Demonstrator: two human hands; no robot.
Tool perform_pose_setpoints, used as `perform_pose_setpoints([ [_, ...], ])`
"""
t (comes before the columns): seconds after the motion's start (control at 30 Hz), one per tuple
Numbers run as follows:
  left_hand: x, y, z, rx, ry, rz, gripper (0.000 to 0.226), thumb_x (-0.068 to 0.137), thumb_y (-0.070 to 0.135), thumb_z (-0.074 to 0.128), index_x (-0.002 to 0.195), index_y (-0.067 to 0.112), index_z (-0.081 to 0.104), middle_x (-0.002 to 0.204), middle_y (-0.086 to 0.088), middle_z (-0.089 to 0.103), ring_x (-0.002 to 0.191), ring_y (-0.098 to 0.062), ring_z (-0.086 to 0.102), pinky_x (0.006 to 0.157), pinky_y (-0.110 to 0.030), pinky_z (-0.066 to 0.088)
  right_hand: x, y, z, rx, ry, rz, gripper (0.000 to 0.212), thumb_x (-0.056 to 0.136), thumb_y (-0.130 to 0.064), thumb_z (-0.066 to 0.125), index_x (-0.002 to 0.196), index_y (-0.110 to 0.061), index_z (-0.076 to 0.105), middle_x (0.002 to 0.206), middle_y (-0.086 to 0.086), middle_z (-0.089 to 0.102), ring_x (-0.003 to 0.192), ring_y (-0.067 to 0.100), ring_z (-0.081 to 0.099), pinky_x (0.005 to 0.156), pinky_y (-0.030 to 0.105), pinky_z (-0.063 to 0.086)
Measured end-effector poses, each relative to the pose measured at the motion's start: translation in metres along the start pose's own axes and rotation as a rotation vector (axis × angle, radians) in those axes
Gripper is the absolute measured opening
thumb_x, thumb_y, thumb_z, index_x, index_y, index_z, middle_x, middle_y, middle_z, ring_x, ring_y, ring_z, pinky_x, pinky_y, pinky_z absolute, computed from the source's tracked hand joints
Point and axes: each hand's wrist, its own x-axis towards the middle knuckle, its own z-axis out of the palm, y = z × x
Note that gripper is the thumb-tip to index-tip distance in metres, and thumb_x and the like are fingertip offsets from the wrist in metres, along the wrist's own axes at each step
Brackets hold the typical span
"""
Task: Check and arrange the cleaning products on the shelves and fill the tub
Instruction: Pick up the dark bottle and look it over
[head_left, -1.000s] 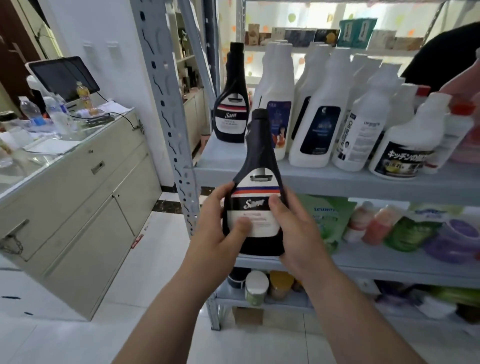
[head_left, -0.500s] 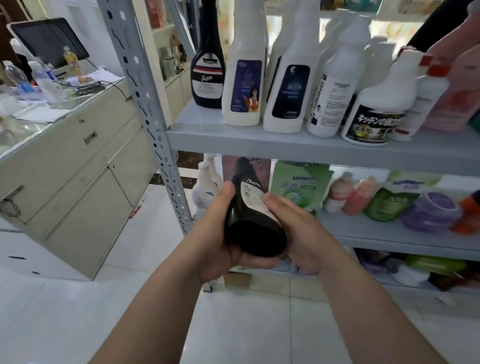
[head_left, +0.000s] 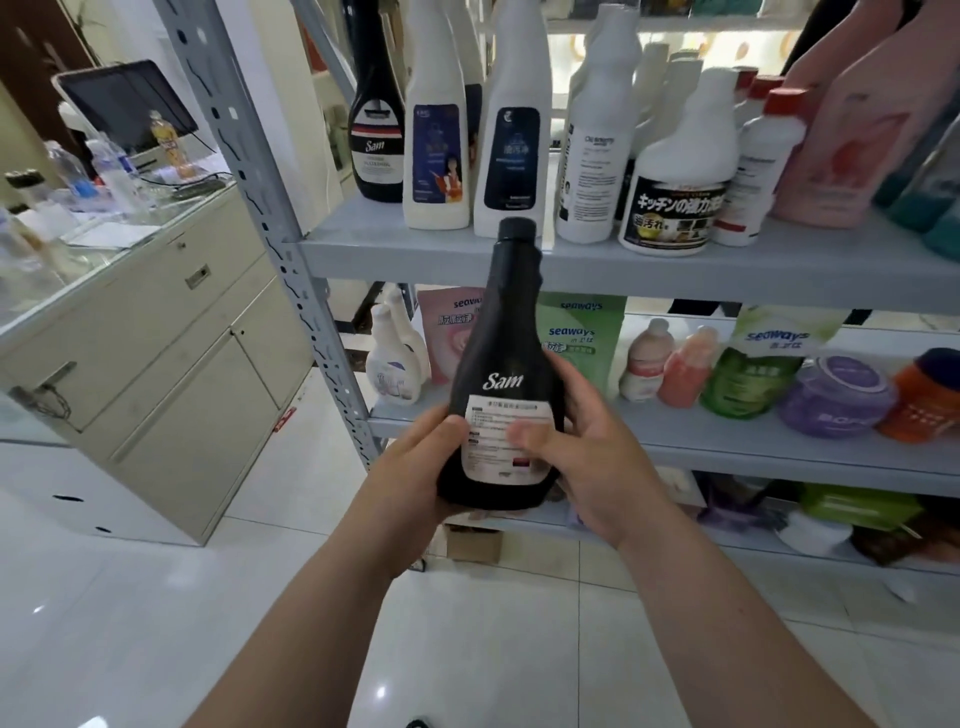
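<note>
The step in hand looked to be the checking. The black Sam bottle (head_left: 501, 364) was held upright in front of the shelving, near the middle of the view. Its back label of fine print faced the camera, and its cap reached level with the front edge of the upper shelf (head_left: 727, 280). Both hands were clamped on its lower body. The left hand (head_left: 410, 483) cupped the base and left side from about eight o'clock, its thumb laid on the label's left edge. The right hand (head_left: 597, 457) wrapped the right side from about four o'clock, fingers curled behind the bottle and thumb (head_left: 527, 434) pressed across the label. Neither hand was spread wide, and only the bottle's width lay between them. A matching Sam bottle (head_left: 376, 124) stood on the upper shelf at about eleven o'clock from the held one, just beside a row of white bottles (head_left: 436, 156). At about three o'clock the middle shelf (head_left: 753, 457) carried seaways refill pouches (head_left: 582, 338) and small coloured bottles. No tub was in view. By my judgement, once the label was read the next move called for raising the bottle over the shelf edge and standing it by its twin, front label outward, without knocking the crowded white bottles.
</note>
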Motion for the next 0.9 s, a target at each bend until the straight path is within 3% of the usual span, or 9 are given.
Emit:
perform_pose_setpoints([
  [0.07,-0.001,-0.006,0.006,0.028,0.048,0.058,0.032,0.106,0.018,0.042,0.121,0.023,0.070,0.122,-0.012,0.072,0.115,-0.033,0.068,0.094,-0.055,0.056,-0.009,-0.005,-0.005,-0.007,-0.015,-0.035,0.061,0.092,-0.002,0.071,0.132,-0.046,0.055,0.121,-0.009,0.074,0.113,0.013,0.070,0.084,0.033,0.060],
  [0.2,-0.005,-0.013,0.035,-0.039,0.212,-0.008,0.028,0.106,0.026,0.045,0.103,0.016,0.072,0.093,-0.005,0.078,0.087,-0.022,0.074,0.075,-0.038,0.056,-0.018,-0.011,-0.016,0.205,-0.020,-0.005,0.034,0.094,-0.031,0.062,0.128,-0.032,0.065,0.131,-0.001,0.070,0.126,0.022,0.063,0.110,0.054,0.047],
  [0.27,-0.009,-0.015,0.054,-0.133,0.179,-0.138,0.024,0.101,0.026,0.053,0.089,0.011,0.067,0.072,-0.009,0.067,0.060,-0.025,0.066,0.058,-0.029,0.040,-0.022,-0.008,-0.021,0.196,-0.079,0.036,0.045,0.088,-0.049,0.065,0.132,-0.039,0.061,0.135,-0.002,0.068,0.129,0.021,0.061,0.112,0.055,0.044],
  [0.37,-0.011,-0.022,0.069,-0.089,0.030,-0.203,0.022,0.101,0.039,0.052,0.097,0.018,0.059,0.072,-0.011,0.051,0.055,-0.024,0.050,0.051,-0.024,0.025,-0.030,-0.002,-0.026,0.281,-0.110,0.125,0.073,0.078,-0.056,0.070,0.143,-0.026,0.054,0.128,0.004,0.069,0.126,0.030,0.063,0.114,0.055,0.043],
  [0.43,-0.013,-0.021,0.072,-0.066,-0.087,-0.195,0.038,0.100,0.055,0.047,0.096,0.021,0.066,0.077,-0.010,0.057,0.064,-0.025,0.053,0.052,-0.027,0.038,-0.034,0.002,-0.033,0.275,-0.037,0.075,0.068,0.083,-0.046,0.072,0.144,-0.020,0.054,0.128,0.005,0.070,0.125,0.027,0.063,0.114,0.056,0.043],
  [0.5,-0.014,-0.019,0.071,-0.022,-0.178,-0.166,0.054,0.092,0.065,0.048,0.100,0.020,0.076,0.097,-0.012,0.072,0.084,-0.033,0.066,0.072,-0.041,0.051,-0.037,0.001,-0.039,0.200,0.091,-0.002,0.061,0.083,-0.041,0.080,0.137,-0.026,0.058,0.125,0.003,0.073,0.121,0.023,0.067,0.111,0.055,0.047],
  [0.6,-0.014,-0.019,0.071,0.116,-0.098,-0.065,0.039,0.097,0.049,0.056,0.120,0.020,0.069,0.115,-0.017,0.074,0.101,-0.036,0.073,0.083,-0.052,0.058,-0.041,-0.002,-0.045,0.121,0.215,-0.065,0.069,0.075,-0.039,0.089,0.136,-0.037,0.057,0.119,0.004,0.075,0.114,0.026,0.071,0.101,0.053,0.054],
  [0.77,-0.011,-0.025,0.084,-0.027,0.162,-0.083,0.031,0.103,0.041,0.048,0.106,0.021,0.073,0.099,-0.011,0.078,0.077,-0.026,0.074,0.060,-0.031,0.053,-0.047,-0.010,-0.055,0.220,0.205,-0.102,0.035,0.105,-0.013,0.053,0.131,-0.031,0.068,0.124,0.004,0.073,0.115,0.023,0.069,0.086,0.039,0.058],
  [0.9,-0.011,-0.033,0.086,-0.360,-0.098,-0.325,0.031,0.088,0.039,0.058,0.094,0.015,0.076,0.075,-0.010,0.062,0.054,-0.022,0.064,0.033,-0.014,0.029,-0.054,-0.016,-0.053,0.087,0.118,-0.141,0.045,0.107,-0.011,0.049,0.124,-0.045,0.072,0.130,-0.006,0.069,0.119,0.013,0.065,0.091,0.026,0.054],
])
